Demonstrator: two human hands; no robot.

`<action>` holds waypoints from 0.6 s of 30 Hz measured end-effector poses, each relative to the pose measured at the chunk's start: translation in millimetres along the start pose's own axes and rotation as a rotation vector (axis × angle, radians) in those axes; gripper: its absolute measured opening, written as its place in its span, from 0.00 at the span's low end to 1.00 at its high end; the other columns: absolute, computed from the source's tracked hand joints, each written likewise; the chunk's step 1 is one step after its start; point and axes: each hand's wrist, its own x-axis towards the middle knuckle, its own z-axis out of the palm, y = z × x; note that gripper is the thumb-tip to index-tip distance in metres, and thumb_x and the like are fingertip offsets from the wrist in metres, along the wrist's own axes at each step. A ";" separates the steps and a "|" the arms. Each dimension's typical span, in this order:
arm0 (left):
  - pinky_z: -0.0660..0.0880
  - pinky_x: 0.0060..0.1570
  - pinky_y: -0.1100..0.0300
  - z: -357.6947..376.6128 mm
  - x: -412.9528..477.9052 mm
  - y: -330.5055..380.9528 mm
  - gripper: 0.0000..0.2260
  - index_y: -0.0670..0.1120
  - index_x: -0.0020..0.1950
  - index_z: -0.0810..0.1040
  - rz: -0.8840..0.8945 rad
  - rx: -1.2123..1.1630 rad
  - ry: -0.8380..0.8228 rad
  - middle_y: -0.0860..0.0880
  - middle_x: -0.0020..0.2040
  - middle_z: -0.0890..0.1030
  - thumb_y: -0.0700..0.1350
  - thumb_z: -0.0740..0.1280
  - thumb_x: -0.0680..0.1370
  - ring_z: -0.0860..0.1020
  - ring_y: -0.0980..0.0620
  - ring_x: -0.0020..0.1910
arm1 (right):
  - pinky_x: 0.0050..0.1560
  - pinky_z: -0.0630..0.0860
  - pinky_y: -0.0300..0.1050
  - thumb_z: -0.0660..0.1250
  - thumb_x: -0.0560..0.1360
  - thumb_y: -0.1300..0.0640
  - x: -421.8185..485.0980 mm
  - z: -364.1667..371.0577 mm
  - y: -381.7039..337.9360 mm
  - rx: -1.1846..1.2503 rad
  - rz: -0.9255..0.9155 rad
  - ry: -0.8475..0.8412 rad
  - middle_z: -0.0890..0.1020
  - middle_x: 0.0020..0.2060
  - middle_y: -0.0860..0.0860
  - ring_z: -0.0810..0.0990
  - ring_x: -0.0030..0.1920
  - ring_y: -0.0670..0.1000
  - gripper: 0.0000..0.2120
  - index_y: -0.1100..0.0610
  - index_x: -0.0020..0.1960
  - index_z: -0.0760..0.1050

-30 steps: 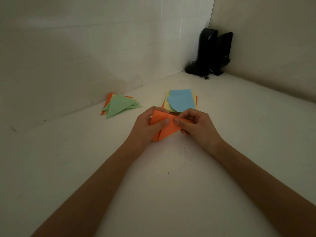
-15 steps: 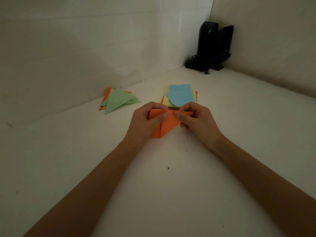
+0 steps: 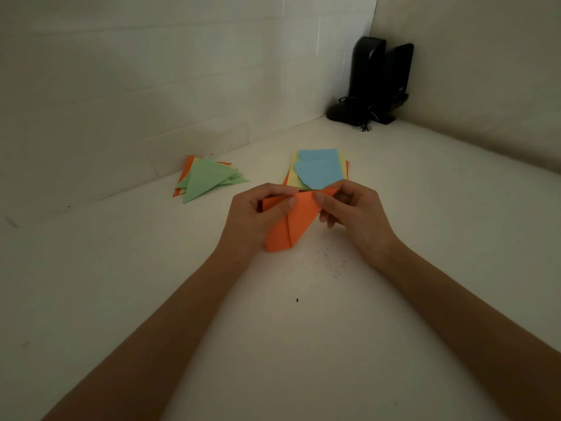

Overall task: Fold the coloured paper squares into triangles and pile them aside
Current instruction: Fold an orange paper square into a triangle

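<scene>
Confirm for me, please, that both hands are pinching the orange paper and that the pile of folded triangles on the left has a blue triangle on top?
Not quite: the head view shows a green triangle on top of the pile of folded triangles, not a blue one. The left hand and right hand do both pinch the orange paper.
</scene>
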 end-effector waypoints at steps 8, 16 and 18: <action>0.73 0.45 0.70 -0.5 1.3 0.3 0.10 0.50 0.44 0.82 -0.025 -0.054 0.036 0.60 0.39 0.83 0.35 0.70 0.73 0.78 0.64 0.43 | 0.33 0.74 0.40 0.64 0.77 0.63 -1.1 -0.9 -0.5 0.112 0.029 -0.041 0.80 0.31 0.52 0.77 0.31 0.48 0.06 0.62 0.43 0.77; 0.72 0.41 0.69 -3.0 2.7 -3.4 0.08 0.54 0.44 0.82 -0.078 -0.031 0.102 0.58 0.39 0.82 0.39 0.72 0.72 0.77 0.63 0.41 | 0.32 0.73 0.38 0.62 0.78 0.64 -1.1 -4.1 -2.7 0.002 -0.008 -0.094 0.82 0.33 0.50 0.77 0.32 0.47 0.09 0.59 0.42 0.79; 0.74 0.41 0.64 -5.1 4.4 -2.9 0.10 0.54 0.50 0.80 -0.153 -0.133 0.158 0.52 0.39 0.82 0.42 0.73 0.72 0.78 0.57 0.41 | 0.31 0.70 0.34 0.65 0.76 0.64 -0.4 -6.8 -5.3 -0.171 -0.015 -0.131 0.83 0.32 0.48 0.76 0.31 0.45 0.08 0.57 0.41 0.80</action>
